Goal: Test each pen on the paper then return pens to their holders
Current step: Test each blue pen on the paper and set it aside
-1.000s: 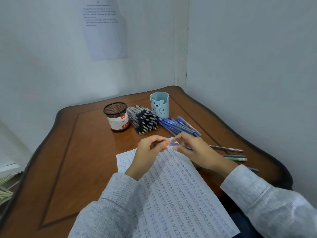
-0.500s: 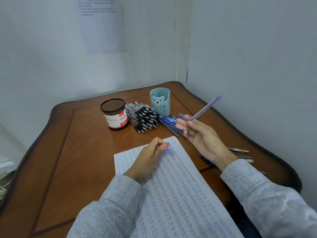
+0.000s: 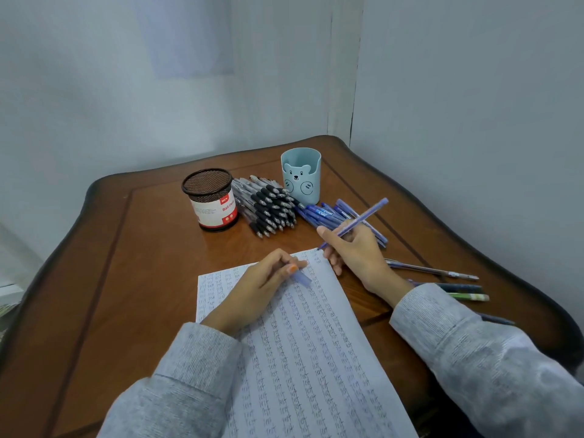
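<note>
Wooden table (image 3: 126,279) filling lower frame. Handwriting-covered paper (image 3: 300,358) lying at bottom centre; script too small to read. Blurred sheet (image 3: 189,42) hanging on wall, top centre. Left hand (image 3: 259,289) resting on paper's top edge, pinching blue cap (image 3: 301,277). Right hand (image 3: 357,257) gripping blue pen (image 3: 357,221), tip pointing at paper's top corner. Mesh holder (image 3: 210,200), labelled "Ball Pen", and bear cup (image 3: 300,177) standing mid-frame. Black-grip pens (image 3: 268,207) piling between them, blue pens (image 3: 328,213) lying behind right hand. Loose pens (image 3: 436,271) lying right.
</note>
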